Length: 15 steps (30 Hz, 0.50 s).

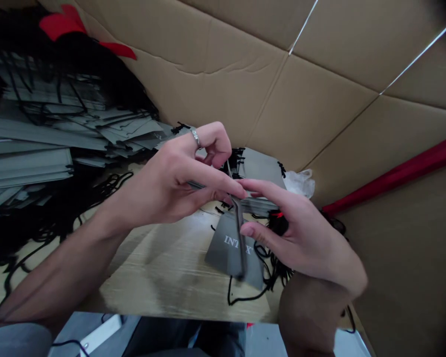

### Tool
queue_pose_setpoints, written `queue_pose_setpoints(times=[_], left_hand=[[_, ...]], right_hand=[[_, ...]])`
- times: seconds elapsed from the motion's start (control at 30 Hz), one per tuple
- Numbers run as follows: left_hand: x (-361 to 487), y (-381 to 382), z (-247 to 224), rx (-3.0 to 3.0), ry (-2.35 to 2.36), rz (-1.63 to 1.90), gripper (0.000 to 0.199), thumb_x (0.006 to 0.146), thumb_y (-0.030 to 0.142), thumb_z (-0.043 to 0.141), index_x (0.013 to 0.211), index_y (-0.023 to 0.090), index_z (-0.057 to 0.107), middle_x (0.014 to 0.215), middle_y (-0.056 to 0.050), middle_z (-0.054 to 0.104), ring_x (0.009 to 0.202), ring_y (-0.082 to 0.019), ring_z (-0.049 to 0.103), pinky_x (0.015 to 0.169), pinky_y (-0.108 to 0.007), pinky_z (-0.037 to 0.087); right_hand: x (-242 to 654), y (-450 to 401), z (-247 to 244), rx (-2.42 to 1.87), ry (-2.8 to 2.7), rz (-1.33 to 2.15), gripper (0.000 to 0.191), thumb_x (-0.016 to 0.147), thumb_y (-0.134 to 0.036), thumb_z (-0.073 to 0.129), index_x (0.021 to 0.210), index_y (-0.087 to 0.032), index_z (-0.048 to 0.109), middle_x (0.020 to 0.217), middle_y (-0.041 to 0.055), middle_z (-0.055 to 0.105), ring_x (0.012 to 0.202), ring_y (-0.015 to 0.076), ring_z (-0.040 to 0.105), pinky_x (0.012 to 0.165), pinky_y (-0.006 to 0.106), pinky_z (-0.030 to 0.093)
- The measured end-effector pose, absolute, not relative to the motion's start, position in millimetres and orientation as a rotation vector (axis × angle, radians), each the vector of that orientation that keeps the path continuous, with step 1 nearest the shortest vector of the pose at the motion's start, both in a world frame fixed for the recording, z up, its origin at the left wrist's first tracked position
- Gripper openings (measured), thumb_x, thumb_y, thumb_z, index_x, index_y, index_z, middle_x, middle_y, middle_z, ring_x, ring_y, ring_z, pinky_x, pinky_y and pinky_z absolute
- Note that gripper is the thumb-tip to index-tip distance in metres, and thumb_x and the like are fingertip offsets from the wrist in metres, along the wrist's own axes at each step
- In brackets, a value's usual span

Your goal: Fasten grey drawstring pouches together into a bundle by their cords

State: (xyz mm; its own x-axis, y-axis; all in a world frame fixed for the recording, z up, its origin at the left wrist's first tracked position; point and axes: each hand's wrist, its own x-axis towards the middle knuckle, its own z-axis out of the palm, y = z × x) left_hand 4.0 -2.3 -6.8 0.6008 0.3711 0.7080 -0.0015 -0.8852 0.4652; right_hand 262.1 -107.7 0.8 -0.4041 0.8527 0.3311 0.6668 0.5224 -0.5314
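Observation:
A long, thin, dark grey piece (240, 243) points down between my hands, its lower end blurred; its kind I cannot make out. My left hand (178, 178), a ring on one finger, pinches its upper end between thumb and index finger while the other fingers curl. My right hand (301, 230) reaches in from the other side, its fingertips meeting the left ones and its thumb against the piece's edge. Behind and below lies a grey paper bag (217, 248) with pale lettering, partly covered by the piece. A black cord (243, 299) loops out beside the bag.
Stacks of flat grey bags (26, 166) with tangled black cords fill the left. Another stack (262, 166) stands behind my hands, next to clear crumpled plastic (301, 183). Cardboard walls (215, 89) enclose the pale tabletop (163, 267). A red strip (394, 173) runs along the right.

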Motion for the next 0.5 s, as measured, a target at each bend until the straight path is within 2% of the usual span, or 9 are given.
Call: queue_pose_setpoints(times=[0.1, 0.23, 0.3, 0.4, 0.43, 0.5], left_hand=[[4.0, -2.5, -8.7, 2.338, 0.287, 1.210, 0.020, 0.103, 0.027, 0.083, 0.104, 0.043, 0.095, 0.094, -0.004, 0.054, 0.082, -0.016, 0.057, 0.068, -0.030, 0.047], [4.2, -4.7, -8.3, 2.182, 0.208, 1.146, 0.024, 0.104, 0.022, 0.081, 0.113, 0.041, 0.093, 0.112, -0.002, 0.063, 0.092, -0.014, 0.070, 0.076, -0.026, 0.060], [4.4, -4.9, -7.1, 2.154, 0.198, 1.113, 0.020, 0.102, 0.021, 0.083, 0.112, 0.036, 0.093, 0.119, -0.001, 0.069, 0.099, -0.015, 0.074, 0.085, -0.026, 0.065], [4.0, -4.4, -4.7, 2.152, 0.209, 1.029, 0.017, 0.100, 0.020, 0.085, 0.110, 0.030, 0.093, 0.115, -0.002, 0.076, 0.105, -0.018, 0.076, 0.090, -0.028, 0.065], [4.0, -4.6, -4.1, 2.136, 0.199, 0.988, 0.019, 0.100, 0.018, 0.084, 0.113, 0.029, 0.092, 0.115, -0.003, 0.078, 0.106, -0.019, 0.076, 0.091, -0.029, 0.065], [4.8, -6.2, -3.3, 2.062, 0.184, 0.912, 0.026, 0.100, 0.016, 0.083, 0.120, 0.030, 0.090, 0.120, -0.005, 0.082, 0.109, -0.021, 0.078, 0.094, -0.032, 0.067]], right_hand=[[256.4, -95.0, -8.2, -1.112, -2.125, 0.543, 0.070, 0.100, -0.042, 0.091, 0.162, -0.028, 0.060, 0.162, 0.0110, 0.071, 0.145, 0.0322, 0.072, 0.120, 0.047, 0.064], [252.0, -85.8, -13.3, -1.092, -2.087, 0.424, 0.081, 0.098, -0.044, 0.093, 0.168, -0.034, 0.053, 0.176, 0.0112, 0.057, 0.165, 0.0380, 0.054, 0.125, 0.055, 0.060], [250.9, -81.8, -14.3, -1.077, -2.113, 0.371, 0.079, 0.099, -0.045, 0.091, 0.168, -0.037, 0.052, 0.179, 0.0094, 0.054, 0.171, 0.0391, 0.045, 0.127, 0.059, 0.058], [249.2, -75.1, -16.1, -1.013, -2.113, 0.287, 0.068, 0.098, -0.048, 0.091, 0.157, -0.034, 0.059, 0.178, 0.0091, 0.055, 0.177, 0.0386, 0.036, 0.133, 0.062, 0.050], [248.4, -73.3, -16.6, -0.991, -2.093, 0.253, 0.064, 0.097, -0.048, 0.092, 0.152, -0.032, 0.062, 0.175, 0.0101, 0.058, 0.177, 0.0384, 0.036, 0.135, 0.062, 0.047], [246.7, -71.5, -17.0, -0.978, -2.044, 0.227, 0.053, 0.097, -0.046, 0.093, 0.140, -0.029, 0.068, 0.162, 0.0115, 0.069, 0.168, 0.0373, 0.050, 0.132, 0.057, 0.049]])
